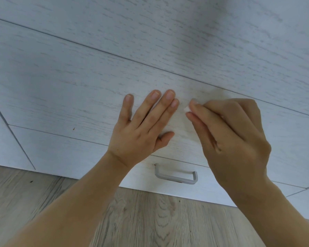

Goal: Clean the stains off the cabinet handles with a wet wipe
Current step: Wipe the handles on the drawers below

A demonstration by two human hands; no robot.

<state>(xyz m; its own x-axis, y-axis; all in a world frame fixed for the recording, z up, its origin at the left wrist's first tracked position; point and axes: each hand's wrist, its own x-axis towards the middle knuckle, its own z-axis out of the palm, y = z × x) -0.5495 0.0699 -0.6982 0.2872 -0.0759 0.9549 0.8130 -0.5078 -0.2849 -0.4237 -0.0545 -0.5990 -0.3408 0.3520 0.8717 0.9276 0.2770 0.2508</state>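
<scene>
My left hand point(141, 127) lies flat with straight fingers against a white wood-grain drawer front point(61, 90). Just to its right, my right hand point(230, 138) has its fingers curled and pinches a small white wet wipe point(186, 109), of which only a corner shows at the fingertips. The wipe touches the drawer face near my left fingertips. Below both hands, on the lowest drawer, sits a grey bar handle point(176, 176), with a small dark speck on the panel beside its left end. Neither hand touches that handle.
The cabinet has stacked drawer fronts split by thin dark gaps, with a vertical seam at the far left point(11, 132). A small brown spot point(73, 128) marks the middle drawer. Grey wood-look flooring point(150, 220) runs beneath the cabinet.
</scene>
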